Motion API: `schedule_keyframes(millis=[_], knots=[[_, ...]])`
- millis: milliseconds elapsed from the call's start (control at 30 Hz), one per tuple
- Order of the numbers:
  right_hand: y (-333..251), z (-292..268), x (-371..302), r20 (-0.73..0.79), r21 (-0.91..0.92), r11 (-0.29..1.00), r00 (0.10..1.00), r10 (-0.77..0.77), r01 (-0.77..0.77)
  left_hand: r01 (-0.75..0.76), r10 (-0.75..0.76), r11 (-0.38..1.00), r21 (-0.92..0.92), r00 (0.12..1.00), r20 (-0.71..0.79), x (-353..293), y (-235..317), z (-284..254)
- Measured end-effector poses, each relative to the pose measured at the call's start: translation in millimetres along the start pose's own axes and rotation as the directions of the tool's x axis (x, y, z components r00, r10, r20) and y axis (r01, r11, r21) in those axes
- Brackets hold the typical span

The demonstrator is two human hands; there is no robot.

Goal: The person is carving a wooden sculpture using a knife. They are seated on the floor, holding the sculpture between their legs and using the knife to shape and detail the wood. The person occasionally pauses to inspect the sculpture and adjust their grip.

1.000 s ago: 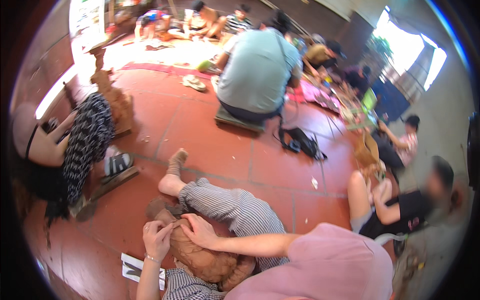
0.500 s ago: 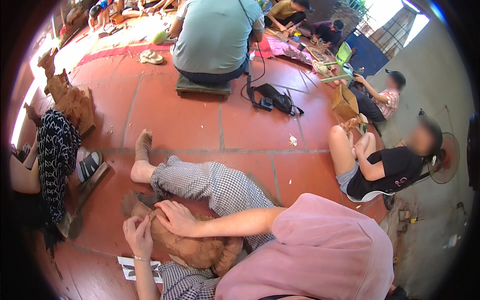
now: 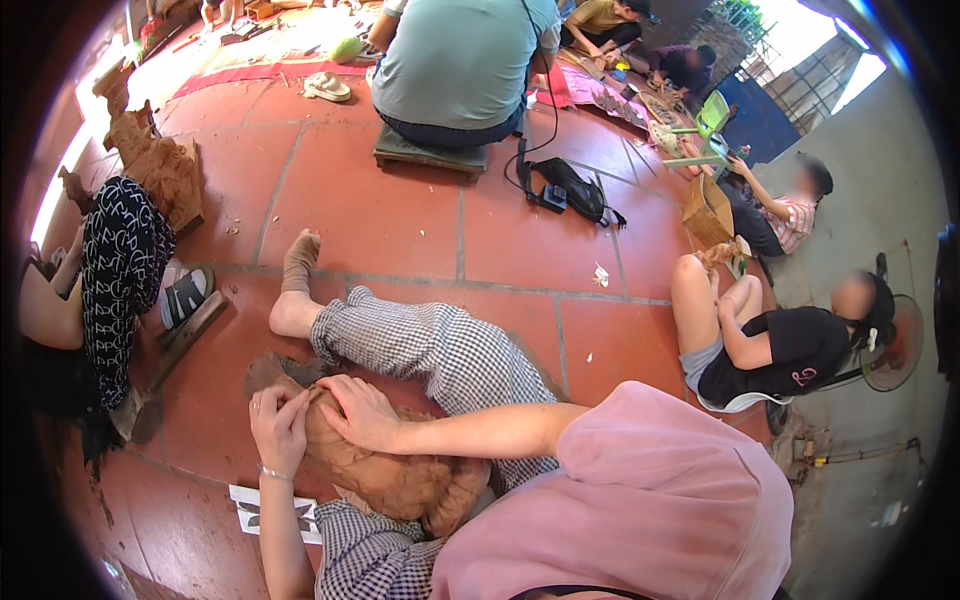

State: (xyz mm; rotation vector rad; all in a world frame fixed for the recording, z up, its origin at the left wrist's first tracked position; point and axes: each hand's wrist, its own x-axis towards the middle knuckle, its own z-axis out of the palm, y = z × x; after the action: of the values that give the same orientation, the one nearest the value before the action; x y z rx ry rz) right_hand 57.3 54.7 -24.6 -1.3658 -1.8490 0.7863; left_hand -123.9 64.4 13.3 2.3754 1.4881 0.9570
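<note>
A large brown carved wooden piece (image 3: 385,482) with rounded, rippled shapes lies between my legs, over checked trousers. My left hand (image 3: 278,428) is at its far left end, thumb and fingers pinched together; anything between them is too small to make out. My right hand (image 3: 358,412) lies on top of the carving with its fingers stretched along the surface, their tips close to the left fingertips. Beyond the hands, a darker brown lump (image 3: 280,370) sits at the carving's far end, partly covered.
A white sheet with dark shapes (image 3: 272,512) lies left of my leg. At the left, a person in patterned cloth (image 3: 125,270) sits near another wood carving (image 3: 155,165). A person on a low stool (image 3: 430,158) is ahead; a black bag (image 3: 570,190) and seated people are to the right.
The view has shifted slightly, so the room sits further right. My left hand has moved up the carving's end, and its fingertips are nearer the right hand's fingers.
</note>
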Motion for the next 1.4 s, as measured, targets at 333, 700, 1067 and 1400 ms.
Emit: schedule_keyframes(millis=[333, 700, 1067, 1400], knots=[[-10.6, -10.5, 4.0, 0.072, 0.012, 1.0, 0.997, 0.015, -0.016, 0.134, -0.154, 0.982, -0.135, 0.977, -0.149, -39.8, 1.7, -0.8], [-9.4, -16.4, 6.0, 0.136, 0.037, 0.998, 0.99, 0.041, -0.046, 0.517, -0.567, 0.704, -0.487, 0.822, 0.053, -22.2, 2.7, -2.4], [-5.6, -14.5, 8.0, 0.159, 0.042, 0.999, 0.987, -0.009, 0.003, 0.227, -0.22, 0.974, -0.01, 0.931, -0.29, -1.9, -0.9, 9.1], [-13.7, -11.0, 5.5, 0.14, -0.04, 0.999, 0.99, -0.026, 0.032, 0.138, -0.138, 0.99, -0.02, 0.948, -0.287, -9.0, -14.1, 4.3]])
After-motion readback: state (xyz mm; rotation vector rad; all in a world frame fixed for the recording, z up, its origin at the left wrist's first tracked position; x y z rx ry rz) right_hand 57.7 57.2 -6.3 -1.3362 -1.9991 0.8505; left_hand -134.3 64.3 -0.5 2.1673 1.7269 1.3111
